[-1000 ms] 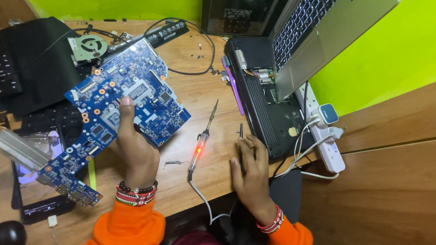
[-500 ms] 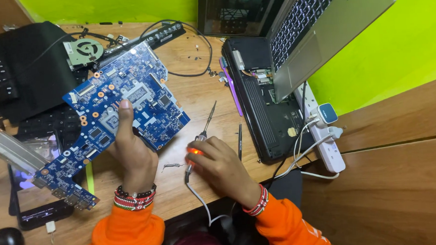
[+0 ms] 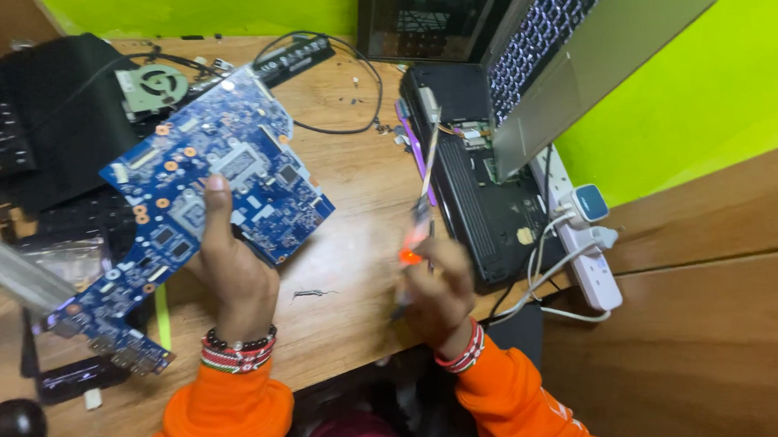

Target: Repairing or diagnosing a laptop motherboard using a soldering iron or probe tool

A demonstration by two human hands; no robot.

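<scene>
head view: the step looks like bringing the soldering iron [image 3: 418,235] to the board [image 3: 205,209] for rework; next the tip likely needs steadying over one spot. the left hand [image 3: 234,278] holds the blue board tilted above the desk [image 3: 353,185], thumb on top, fingers closed beneath. the right hand [image 3: 436,291], blurred, grips the glowing iron right of the board, near the open laptop [image 3: 493,205].

Bare desk [image 3: 356,272] between hands, open laptop [image 3: 493,188] blocking right, parts crowding left
</scene>
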